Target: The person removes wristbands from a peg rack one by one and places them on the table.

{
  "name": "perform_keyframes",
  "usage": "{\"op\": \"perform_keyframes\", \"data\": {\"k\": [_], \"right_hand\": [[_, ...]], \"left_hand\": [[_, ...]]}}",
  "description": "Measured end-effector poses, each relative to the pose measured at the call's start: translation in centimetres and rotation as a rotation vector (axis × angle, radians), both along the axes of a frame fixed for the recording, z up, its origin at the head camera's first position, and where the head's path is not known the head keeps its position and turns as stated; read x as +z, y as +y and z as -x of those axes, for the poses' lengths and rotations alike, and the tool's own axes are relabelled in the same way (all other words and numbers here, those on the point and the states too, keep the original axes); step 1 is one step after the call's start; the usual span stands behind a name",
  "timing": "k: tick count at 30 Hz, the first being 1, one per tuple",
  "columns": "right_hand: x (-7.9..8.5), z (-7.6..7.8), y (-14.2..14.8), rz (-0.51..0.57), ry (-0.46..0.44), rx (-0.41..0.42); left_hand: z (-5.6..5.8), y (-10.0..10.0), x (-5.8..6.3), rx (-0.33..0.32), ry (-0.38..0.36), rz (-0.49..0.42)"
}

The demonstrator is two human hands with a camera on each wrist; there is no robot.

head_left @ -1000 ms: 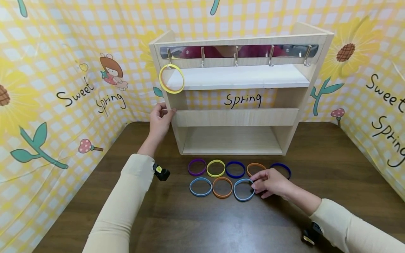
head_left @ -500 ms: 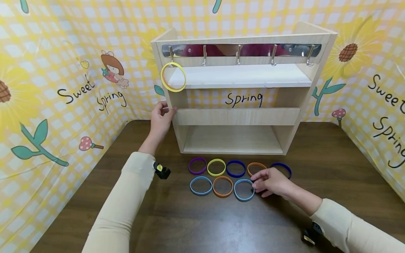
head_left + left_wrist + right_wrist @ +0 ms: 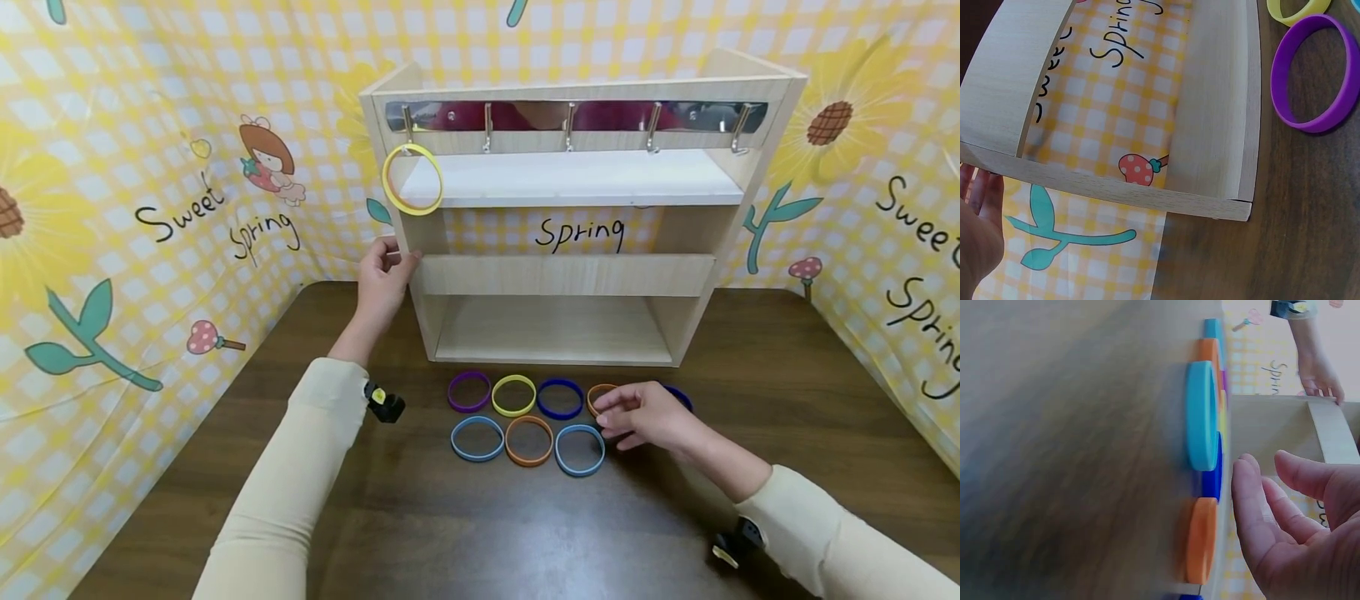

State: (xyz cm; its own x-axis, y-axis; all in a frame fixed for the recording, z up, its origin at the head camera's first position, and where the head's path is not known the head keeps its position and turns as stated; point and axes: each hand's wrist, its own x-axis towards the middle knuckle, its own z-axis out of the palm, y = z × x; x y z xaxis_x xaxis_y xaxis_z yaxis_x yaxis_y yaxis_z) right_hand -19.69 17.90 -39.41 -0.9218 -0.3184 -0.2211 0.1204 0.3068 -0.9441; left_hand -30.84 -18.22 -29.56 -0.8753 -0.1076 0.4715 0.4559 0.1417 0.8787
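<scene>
My left hand (image 3: 384, 279) holds the left side panel of a pale wooden shelf (image 3: 570, 275), thumb at the front edge and fingers on the outer side. Low over the table, my right hand (image 3: 647, 417) has its fingers apart with nothing between them. It overlaps the back-row orange wristband (image 3: 591, 402) and partly hides a dark blue wristband (image 3: 681, 395) at the right end. Just left of its fingertips lies a light blue wristband (image 3: 579, 473). In the right wrist view, thumb and fingers (image 3: 1247, 500) stand apart, clear of the orange wristband (image 3: 1202, 540).
Purple (image 3: 450, 400), yellow (image 3: 513, 414) and blue (image 3: 560, 417) wristbands continue the back row. Another light blue (image 3: 477, 458) and an orange wristband (image 3: 528, 463) lie in front. A yellow wristband (image 3: 422, 212) hangs from the leftmost hook of the metal hook rail (image 3: 525, 117).
My right hand has come off the light blue wristband's edge and shifted slightly back, toward the back-row orange wristband. My left hand stays on the shelf.
</scene>
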Motion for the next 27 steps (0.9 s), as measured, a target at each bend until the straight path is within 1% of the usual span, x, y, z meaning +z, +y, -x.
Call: {"op": "perform_keyframes", "data": {"k": [5, 9, 13, 19, 27], "right_hand": [[0.8, 0.6, -0.6, 0.068, 0.027, -0.006], [1.8, 1.2, -1.5, 0.110, 0.050, -0.014], [3.0, 1.9, -2.5, 0.146, 0.101, -0.010], [5.2, 2.9, -4.2, 0.206, 0.146, 0.003], [8.6, 4.1, -6.4, 0.259, 0.206, -0.016]], "left_hand": [[0.1, 0.0, 0.0, -0.009, 0.012, -0.005], [0.2, 0.1, -0.1, -0.012, 0.017, -0.013], [0.2, 0.1, -0.1, -0.010, 0.016, -0.010], [0.0, 0.0, -0.1, -0.004, 0.012, -0.001], [0.2, -0.3, -0.1, -0.011, 0.010, 0.013]]}}
